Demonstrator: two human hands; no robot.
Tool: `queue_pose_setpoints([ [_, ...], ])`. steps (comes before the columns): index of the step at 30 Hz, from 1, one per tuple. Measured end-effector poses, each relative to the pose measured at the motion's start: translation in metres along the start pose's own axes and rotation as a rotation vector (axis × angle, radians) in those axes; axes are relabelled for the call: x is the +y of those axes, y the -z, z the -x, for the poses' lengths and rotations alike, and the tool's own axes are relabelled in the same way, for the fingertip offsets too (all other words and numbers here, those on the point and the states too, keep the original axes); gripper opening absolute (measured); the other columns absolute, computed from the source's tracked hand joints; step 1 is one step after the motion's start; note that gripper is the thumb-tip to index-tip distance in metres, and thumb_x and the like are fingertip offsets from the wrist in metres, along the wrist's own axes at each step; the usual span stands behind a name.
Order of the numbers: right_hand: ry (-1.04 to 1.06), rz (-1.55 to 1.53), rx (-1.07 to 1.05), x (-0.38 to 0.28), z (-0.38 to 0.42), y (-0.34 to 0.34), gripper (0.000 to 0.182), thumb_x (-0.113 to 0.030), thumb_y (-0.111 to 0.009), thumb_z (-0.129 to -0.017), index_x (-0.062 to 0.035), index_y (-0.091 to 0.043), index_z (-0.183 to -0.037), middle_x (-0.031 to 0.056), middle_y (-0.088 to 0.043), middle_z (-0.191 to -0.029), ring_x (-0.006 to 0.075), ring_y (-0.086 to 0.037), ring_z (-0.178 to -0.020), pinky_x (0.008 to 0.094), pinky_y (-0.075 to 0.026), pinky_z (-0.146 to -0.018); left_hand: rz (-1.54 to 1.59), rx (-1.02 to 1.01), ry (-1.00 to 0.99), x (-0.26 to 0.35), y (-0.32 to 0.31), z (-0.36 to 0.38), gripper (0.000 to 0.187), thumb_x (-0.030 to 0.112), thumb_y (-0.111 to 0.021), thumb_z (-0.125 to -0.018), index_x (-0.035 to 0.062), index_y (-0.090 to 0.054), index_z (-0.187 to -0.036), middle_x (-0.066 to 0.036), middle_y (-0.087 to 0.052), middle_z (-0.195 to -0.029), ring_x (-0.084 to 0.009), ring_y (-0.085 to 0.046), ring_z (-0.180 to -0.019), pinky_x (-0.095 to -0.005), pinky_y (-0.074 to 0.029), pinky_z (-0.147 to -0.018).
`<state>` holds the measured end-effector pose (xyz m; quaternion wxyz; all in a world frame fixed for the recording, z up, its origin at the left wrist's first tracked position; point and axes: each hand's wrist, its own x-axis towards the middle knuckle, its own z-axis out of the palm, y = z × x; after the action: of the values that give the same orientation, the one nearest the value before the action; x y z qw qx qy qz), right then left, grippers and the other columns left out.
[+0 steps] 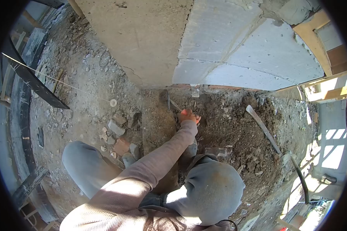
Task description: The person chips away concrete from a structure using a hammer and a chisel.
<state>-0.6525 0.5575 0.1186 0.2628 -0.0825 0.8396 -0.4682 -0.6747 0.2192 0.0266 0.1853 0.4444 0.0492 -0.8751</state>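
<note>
My left hand (189, 116) is closed at the middle of the view, low over dug soil by the wall's foot. Its fingers wrap round something orange, which looks like the handle of a small tool (175, 105). A thin bar of that tool points up and left from the fist, toward the edge of a flat earthen strip (158, 119). The tool's far end is hard to make out. My left sleeve crosses from the lower left, between my bent knees. No part of my right hand shows.
A concrete wall face (138, 34) and pale insulation boards (235, 46) rise ahead. Loose soil (250, 134) with a long-handled tool (264, 129) lies at right. Broken stones (116, 128) and a string reel (113, 102) are at left, near a dark curved strip (38, 82).
</note>
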Motion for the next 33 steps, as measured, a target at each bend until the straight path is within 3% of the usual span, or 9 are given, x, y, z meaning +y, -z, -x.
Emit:
queue_pose_setpoints([
  [3,-0.006,-0.022,0.004,-0.003,-0.008,0.007,0.049,-0.043,-0.048,-0.099,0.0034,-0.063,-0.097,0.0119,-0.063,-0.076,0.0155,-0.058,-0.07,0.0336,-0.046,-0.062,0.018,-0.265,-0.002,0.011,0.029,-0.071,0.023,0.029,-0.041,-0.099,0.0097,-0.053,-0.096,-0.011,-0.058,-0.073,-0.0273,-0.054,-0.053,-0.0444,-0.051,-0.061],
  [6,-0.026,-0.054,0.011,-0.001,-0.015,0.009,0.048,-0.042,-0.048,-0.099,0.0034,-0.063,-0.097,0.0113,-0.063,-0.076,0.0149,-0.058,-0.07,0.0331,-0.046,-0.062,-0.056,0.504,0.071,0.0,-0.058,-0.008,0.022,0.024,-0.05,-0.097,0.0054,-0.054,-0.084,-0.008,-0.054,-0.065,-0.0241,-0.056,-0.053,-0.0354,-0.051,-0.049],
  [8,-0.049,-0.087,0.014,0.0,-0.012,0.005,0.048,-0.042,-0.048,-0.099,0.0034,-0.063,-0.098,0.0109,-0.063,-0.076,0.0145,-0.058,-0.07,0.0328,-0.046,-0.062,0.368,0.23,0.799,-0.013,-0.056,0.012,0.019,0.021,-0.056,-0.095,0.0057,-0.051,-0.085,-0.007,-0.052,-0.063,-0.0189,-0.05,-0.049,-0.0315,-0.046,-0.042],
  [14,-0.026,-0.149,0.041,-0.015,-0.016,0.018,0.047,-0.041,-0.048,-0.1,0.0033,-0.063,-0.099,0.0097,-0.064,-0.077,0.0134,-0.058,-0.071,0.0318,-0.046,-0.062,-0.06,-0.023,0.191,-0.023,-0.039,0.104,0.027,0.027,-0.058,-0.094,0.0085,-0.044,-0.08,-0.005,-0.045,-0.063,-0.0184,-0.048,-0.053,-0.0342,-0.045,-0.048],
  [17,0.004,-0.179,0.043,-0.032,-0.014,0.021,0.046,-0.04,-0.048,-0.1,0.0033,-0.063,-0.099,0.0092,-0.064,-0.078,0.0129,-0.057,-0.071,0.0313,-0.046,-0.062,0.255,0.016,0.016,0.008,-0.048,0.129,0.027,0.032,-0.053,-0.097,0.0099,-0.043,-0.085,-0.007,-0.043,-0.061,-0.0208,-0.046,-0.051,-0.039,-0.045,-0.051],
  [21,0.062,-0.219,0.052,-0.063,-0.009,0.024,0.045,-0.039,-0.048,-0.1,0.0032,-0.063,-0.1,0.0084,-0.064,-0.078,0.0121,-0.057,-0.071,0.0306,-0.046,-0.062,0.245,0.114,0.225,0.036,-0.061,0.135,0.023,0.03,-0.054,-0.098,0.0084,-0.05,-0.102,-0.007,-0.053,-0.089,-0.0225,-0.057,-0.077,-0.0433,-0.054,-0.066],
  [22,0.07,-0.225,0.055,-0.069,-0.005,0.026,0.045,-0.039,-0.048,-0.1,0.0032,-0.064,-0.1,0.0082,-0.064,-0.078,0.0119,-0.057,-0.071,0.0305,-0.046,-0.062,0.187,0.012,0.238,0.037,-0.048,0.127,0.024,0.028,-0.055,-0.098,0.0103,-0.052,-0.114,-0.006,-0.052,-0.112,-0.0223,-0.06,-0.093,-0.0414,-0.056,-0.078],
  [29,0.095,-0.349,0.132,-0.087,0.036,0.026,0.044,-0.037,-0.048,-0.101,0.0032,-0.064,-0.101,0.0068,-0.065,-0.079,0.0106,-0.056,-0.071,0.0293,-0.046,-0.062,-0.111,0.002,-0.087,0.061,-0.031,0.185,0.028,0.02,-0.052,-0.1,0.0095,-0.052,-0.125,-0.008,-0.056,-0.114,-0.0212,-0.062,-0.102,-0.0332,-0.056,-0.091],
  [33,0.059,-0.431,0.129,-0.086,0.041,0.029,0.035,-0.028,-0.047,-0.103,0.0027,-0.064,-0.105,0.0012,-0.065,-0.084,0.0074,-0.056,-0.073,0.0245,-0.046,-0.063,-0.413,-0.517,0.027,0.084,-0.01,0.213,0.036,0.009,-0.057,-0.095,0.0101,-0.051,-0.131,-0.009,-0.059,-0.114,-0.0207,-0.063,-0.101,-0.0309,-0.055,-0.093],
])
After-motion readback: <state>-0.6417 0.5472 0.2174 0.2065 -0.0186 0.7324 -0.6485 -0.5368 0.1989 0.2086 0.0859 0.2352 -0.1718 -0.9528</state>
